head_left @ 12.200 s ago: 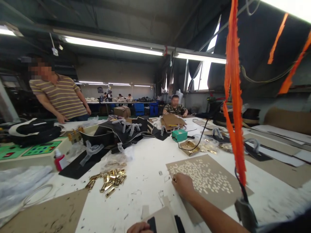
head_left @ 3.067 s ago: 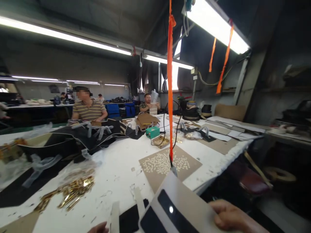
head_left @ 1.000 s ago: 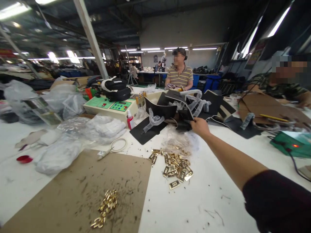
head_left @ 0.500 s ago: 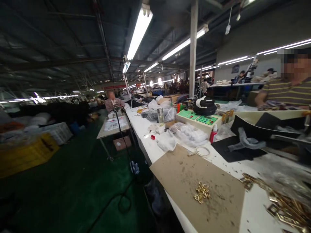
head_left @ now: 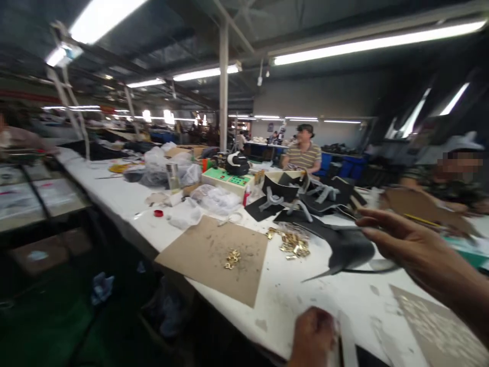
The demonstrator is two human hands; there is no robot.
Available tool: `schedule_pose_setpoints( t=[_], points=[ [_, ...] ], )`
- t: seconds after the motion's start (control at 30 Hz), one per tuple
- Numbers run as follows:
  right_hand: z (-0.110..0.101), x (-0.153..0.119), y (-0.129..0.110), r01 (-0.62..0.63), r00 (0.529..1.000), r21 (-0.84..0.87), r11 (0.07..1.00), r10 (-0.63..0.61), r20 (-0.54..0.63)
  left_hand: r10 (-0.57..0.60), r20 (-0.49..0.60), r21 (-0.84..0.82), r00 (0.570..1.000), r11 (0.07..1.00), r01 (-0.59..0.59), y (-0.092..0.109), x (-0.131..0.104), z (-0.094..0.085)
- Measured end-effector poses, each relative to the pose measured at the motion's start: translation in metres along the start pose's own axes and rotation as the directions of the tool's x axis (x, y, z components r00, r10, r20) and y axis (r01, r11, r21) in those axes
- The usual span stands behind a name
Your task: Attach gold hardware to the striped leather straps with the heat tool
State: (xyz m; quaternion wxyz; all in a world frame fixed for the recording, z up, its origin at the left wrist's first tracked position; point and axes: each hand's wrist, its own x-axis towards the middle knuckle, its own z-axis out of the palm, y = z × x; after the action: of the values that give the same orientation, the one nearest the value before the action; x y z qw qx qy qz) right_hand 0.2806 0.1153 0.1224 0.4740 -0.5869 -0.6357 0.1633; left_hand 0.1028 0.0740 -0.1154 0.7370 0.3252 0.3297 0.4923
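My right hand point(head_left: 416, 250) reaches in from the right, fingers stretched out and the thumb apart. Its fingertips are by a curled black sheet point(head_left: 349, 250); I cannot tell if they touch it. Low in the view my left hand point(head_left: 314, 334) is blurred, its fingers curled in beside a pale narrow-edged object point(head_left: 347, 334). What it holds, if anything, is hidden. Beyond the hands, gold metal fittings point(head_left: 295, 244) lie heaped on the white table point(head_left: 282, 290). A smaller heap of gold fittings point(head_left: 232, 259) rests on a brown board point(head_left: 191, 250).
A cream machine with a green panel point(head_left: 229, 179), plastic bags point(head_left: 217, 198) and a red cap point(head_left: 158, 213) stand farther back. Pale small pieces point(head_left: 439, 326) cover a board at the right. One person point(head_left: 301, 153) sits across the table, another point(head_left: 454, 178) at far right.
The view has swung to the right and the table's contents appear farther left. Both my hands have come into view. More black sheets and a second person at the right now show.
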Motion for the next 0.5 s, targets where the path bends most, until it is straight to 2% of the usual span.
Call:
schedule_pose_setpoints(
  t=[0.1,0.2,0.23,0.3,0.33,0.4,0.43,0.5],
  points=[
    [-0.018,-0.044,-0.020,-0.111,0.994,0.145,0.983,0.107,0.030,0.043,-0.086,-0.039,0.995,0.998,-0.046,0.006,0.006,-0.010],
    [-0.021,-0.087,-0.033,-0.200,0.979,0.234,0.951,0.206,0.001,0.046,-0.148,-0.090,0.988,0.994,-0.060,0.031,-0.025,-0.030],
    [-0.018,-0.101,-0.036,-0.226,0.972,0.242,0.943,0.236,-0.013,0.060,-0.118,-0.114,0.991,0.991,-0.074,0.043,-0.042,-0.035],
    [-0.005,-0.128,-0.040,-0.270,0.961,0.240,0.933,0.276,0.006,0.109,0.045,-0.163,0.993,0.982,-0.101,0.069,-0.080,-0.042],
    [0.006,-0.140,-0.042,-0.298,0.955,0.229,0.927,0.290,0.068,0.122,0.147,-0.198,0.982,0.976,-0.092,0.081,-0.097,-0.044],
    [0.033,-0.159,-0.048,-0.354,0.910,0.211,0.911,0.284,0.303,0.098,0.294,-0.266,0.951,0.964,-0.017,0.100,-0.126,-0.047],
    [0.047,-0.167,-0.051,-0.375,0.861,0.212,0.902,0.255,0.439,0.062,0.330,-0.279,0.942,0.960,0.035,0.106,-0.135,-0.050],
    [0.074,-0.177,-0.055,-0.393,0.731,0.236,0.889,0.146,0.667,-0.040,0.313,-0.252,0.949,0.960,0.124,0.111,-0.146,-0.060]
  ],
)
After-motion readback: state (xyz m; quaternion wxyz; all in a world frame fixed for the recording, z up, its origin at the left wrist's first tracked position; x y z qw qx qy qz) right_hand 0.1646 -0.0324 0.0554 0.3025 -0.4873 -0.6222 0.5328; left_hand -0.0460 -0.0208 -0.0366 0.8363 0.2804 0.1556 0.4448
